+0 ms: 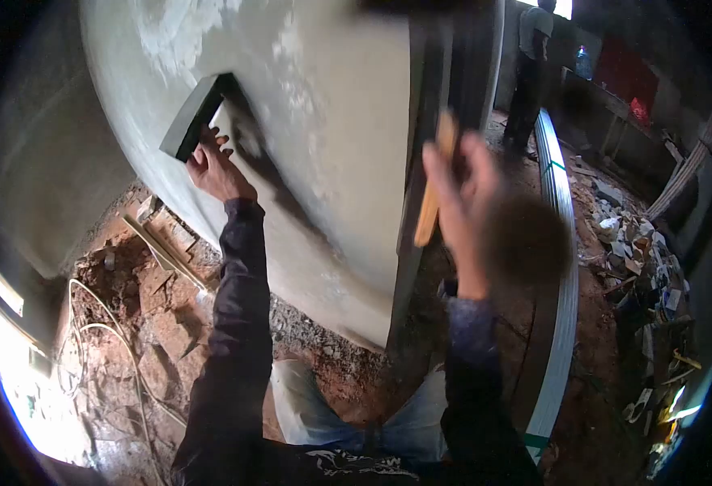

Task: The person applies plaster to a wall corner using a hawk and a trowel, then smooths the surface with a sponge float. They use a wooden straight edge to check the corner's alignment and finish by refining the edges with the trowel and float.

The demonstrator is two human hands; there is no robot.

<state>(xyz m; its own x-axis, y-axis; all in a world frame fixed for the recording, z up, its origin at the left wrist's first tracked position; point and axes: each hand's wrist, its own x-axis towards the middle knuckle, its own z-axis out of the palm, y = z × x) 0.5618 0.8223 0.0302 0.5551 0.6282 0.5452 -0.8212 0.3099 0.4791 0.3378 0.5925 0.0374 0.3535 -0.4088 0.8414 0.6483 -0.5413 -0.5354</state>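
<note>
A dark, flat rectangular float (196, 117) rests against the plastered wall (340, 121), tilted, at the upper left. My left hand (216, 168) is closed on its back side. To the right of the wall's edge, my right hand (463, 198) is blurred by motion, with its fingers around a wooden strip (429, 212) that stands nearly upright. Wet, lighter patches mark the plaster above the float. A dark round blur covers the area just right of my right wrist.
Long metal profiles (562, 267) run along the right side. Beyond them lies a rubble heap (635, 243). A person (528, 73) stands at the back right. A hose (117, 328), boards (165, 253) and broken stones lie at the lower left.
</note>
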